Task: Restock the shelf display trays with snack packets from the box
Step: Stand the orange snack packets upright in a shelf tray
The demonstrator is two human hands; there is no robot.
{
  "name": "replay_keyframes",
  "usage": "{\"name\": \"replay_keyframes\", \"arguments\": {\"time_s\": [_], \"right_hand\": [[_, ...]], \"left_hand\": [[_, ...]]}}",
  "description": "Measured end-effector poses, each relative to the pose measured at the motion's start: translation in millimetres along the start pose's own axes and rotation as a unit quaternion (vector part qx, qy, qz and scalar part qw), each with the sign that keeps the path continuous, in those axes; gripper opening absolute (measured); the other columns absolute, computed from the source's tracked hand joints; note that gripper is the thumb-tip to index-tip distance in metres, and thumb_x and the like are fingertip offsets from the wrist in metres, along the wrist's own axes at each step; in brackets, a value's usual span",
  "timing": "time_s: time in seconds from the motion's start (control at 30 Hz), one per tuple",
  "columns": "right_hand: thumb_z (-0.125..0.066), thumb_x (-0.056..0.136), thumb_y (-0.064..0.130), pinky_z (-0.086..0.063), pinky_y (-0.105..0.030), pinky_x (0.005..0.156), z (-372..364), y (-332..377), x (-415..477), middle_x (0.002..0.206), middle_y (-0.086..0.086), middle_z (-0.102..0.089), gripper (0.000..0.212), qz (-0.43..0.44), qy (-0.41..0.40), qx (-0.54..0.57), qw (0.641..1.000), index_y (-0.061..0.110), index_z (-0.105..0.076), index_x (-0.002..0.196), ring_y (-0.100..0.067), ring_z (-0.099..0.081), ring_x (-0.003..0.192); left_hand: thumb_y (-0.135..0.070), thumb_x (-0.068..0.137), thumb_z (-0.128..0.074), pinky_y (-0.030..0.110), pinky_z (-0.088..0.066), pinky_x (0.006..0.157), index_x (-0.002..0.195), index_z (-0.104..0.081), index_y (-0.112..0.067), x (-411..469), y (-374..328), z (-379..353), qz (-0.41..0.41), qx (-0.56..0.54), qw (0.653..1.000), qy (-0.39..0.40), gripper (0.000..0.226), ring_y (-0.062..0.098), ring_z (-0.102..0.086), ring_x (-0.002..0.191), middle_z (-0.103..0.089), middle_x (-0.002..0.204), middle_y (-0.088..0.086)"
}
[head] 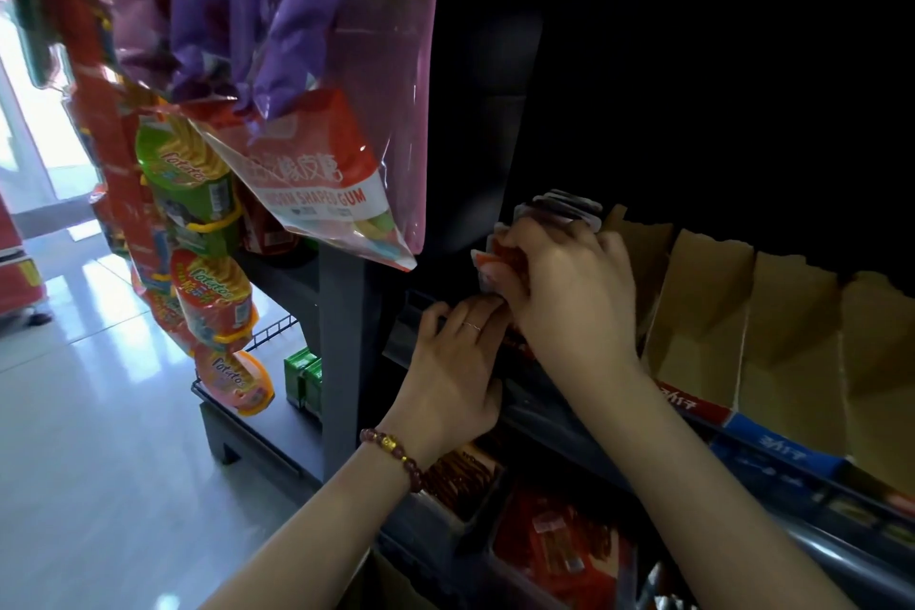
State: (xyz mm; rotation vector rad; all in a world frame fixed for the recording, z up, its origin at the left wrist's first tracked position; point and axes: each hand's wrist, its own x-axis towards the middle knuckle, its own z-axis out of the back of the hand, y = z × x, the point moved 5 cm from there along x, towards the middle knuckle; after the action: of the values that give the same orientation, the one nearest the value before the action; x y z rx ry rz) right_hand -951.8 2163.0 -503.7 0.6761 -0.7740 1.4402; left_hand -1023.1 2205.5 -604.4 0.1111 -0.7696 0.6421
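Several packets (501, 260) in right hand (569, 297), left hand (453, 364) beneath

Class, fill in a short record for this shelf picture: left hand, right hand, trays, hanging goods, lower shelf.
left hand: fingers straight, resting at the shelf edge below the packets
right hand: grips a bunch of red snack packets
trays: cardboard display trays to the right show bare cardboard
hanging goods: gum bag, potato snack cups
lower shelf: more red packets
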Motion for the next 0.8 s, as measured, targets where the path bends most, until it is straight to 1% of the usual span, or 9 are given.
{"name": "replay_keyframes", "arguments": {"time_s": [0.1,0.17,0.23,0.37,0.5,0.6,0.7,0.77,0.8], "right_hand": [[-0.078,0.07,0.009,-0.043,-0.035,0.077,-3.6,-2.6,-2.9,0.092,-0.009,-0.071,0.032,-0.02,-0.012,0.019,1.0,0.014,-0.068,0.1,-0.031,-0.065,0.088],[-0.077,0.068,0.003,-0.047,-0.035,0.074,-4.2,-6.4,-7.1,0.093,-0.012,-0.069,0.037,-0.047,-0.001,0.05,0.998,0.013,-0.066,0.102,-0.034,-0.064,0.085],[-0.076,0.071,0.004,-0.049,-0.035,0.071,-4.9,-9.1,-6.7,0.093,-0.013,-0.068,0.033,-0.058,0.009,0.071,0.996,0.012,-0.066,0.101,-0.035,-0.063,0.084],[-0.073,0.077,0.011,-0.049,-0.037,0.074,-15.2,-12.8,-0.4,0.09,-0.011,-0.069,0.018,-0.036,0.03,0.07,0.996,0.011,-0.07,0.094,-0.032,-0.065,0.085],[-0.074,0.074,0.008,-0.048,-0.035,0.072,-17.8,-9.6,-3.3,0.085,-0.01,-0.069,0.011,-0.028,0.011,0.061,0.998,0.009,-0.071,0.084,-0.031,-0.065,0.085],[-0.072,0.077,0.015,-0.046,-0.033,0.073,-15.4,-10.7,-1.1,0.085,-0.007,-0.069,0.005,-0.031,0.007,0.08,0.996,0.012,-0.071,0.081,-0.028,-0.066,0.085],[-0.078,0.073,0.018,-0.046,-0.036,0.074,-12.8,-15.0,-10.2,0.093,-0.007,-0.067,0.022,-0.048,-0.025,0.065,0.996,0.014,-0.07,0.093,-0.028,-0.063,0.088],[-0.079,0.073,0.027,-0.043,-0.035,0.078,-11.4,-23.2,-25.7,0.104,0.0,-0.058,0.041,-0.112,-0.035,0.086,0.989,0.016,-0.061,0.108,-0.019,-0.056,0.094],[-0.078,0.073,0.032,-0.041,-0.031,0.082,-12.0,-28.6,-34.1,0.108,0.005,-0.05,0.05,-0.151,-0.038,0.125,0.98,0.016,-0.054,0.114,-0.011,-0.05,0.096]], "left_hand": [[-0.032,0.065,-0.041,0.035,-0.027,0.095,0.127,-0.046,-0.01,-0.4,-0.9,-0.6,0.001,0.002,1.0,-0.001,0.067,0.019,-0.043,0.115,-0.058,0.123,0.009],[-0.032,0.065,-0.041,0.035,-0.028,0.095,0.128,-0.042,-0.012,-2.0,-1.0,-0.9,0.002,-0.007,1.0,-0.006,0.066,0.018,-0.043,0.115,-0.057,0.123,0.007],[-0.032,0.065,-0.042,0.034,-0.028,0.094,0.128,-0.043,-0.012,-1.6,-0.5,-0.1,-0.001,-0.011,1.0,-0.017,0.066,0.017,-0.043,0.115,-0.057,0.123,0.006],[-0.031,0.064,-0.042,0.037,-0.031,0.093,0.128,-0.043,-0.012,-1.4,-0.2,-1.7,0.004,-0.029,0.999,-0.032,0.067,0.019,-0.045,0.115,-0.058,0.122,0.008],[-0.033,0.063,-0.043,0.038,-0.031,0.092,0.127,-0.046,-0.01,-0.9,-1.2,-2.6,0.004,-0.034,0.999,-0.026,0.068,0.019,-0.046,0.112,-0.059,0.119,0.008],[-0.032,0.064,-0.043,0.038,-0.032,0.092,0.127,-0.042,-0.013,-2.1,0.0,-1.5,0.006,-0.044,0.999,-0.025,0.067,0.019,-0.047,0.114,-0.058,0.122,0.006],[-0.028,0.065,-0.044,0.039,-0.031,0.094,0.126,-0.046,-0.011,-4.7,2.5,-0.9,-0.003,-0.042,0.999,-0.024,0.063,0.02,-0.047,0.116,-0.057,0.125,0.008],[-0.027,0.067,-0.043,0.038,-0.03,0.096,0.125,-0.046,-0.012,-5.5,1.2,-0.2,-0.005,-0.039,0.998,-0.038,0.06,0.021,-0.044,0.117,-0.052,0.128,0.008],[-0.026,0.068,-0.042,0.036,-0.03,0.098,0.124,-0.047,-0.014,-6.2,0.6,0.5,0.003,-0.049,0.997,-0.051,0.057,0.022,-0.042,0.116,-0.046,0.13,0.007]]}}
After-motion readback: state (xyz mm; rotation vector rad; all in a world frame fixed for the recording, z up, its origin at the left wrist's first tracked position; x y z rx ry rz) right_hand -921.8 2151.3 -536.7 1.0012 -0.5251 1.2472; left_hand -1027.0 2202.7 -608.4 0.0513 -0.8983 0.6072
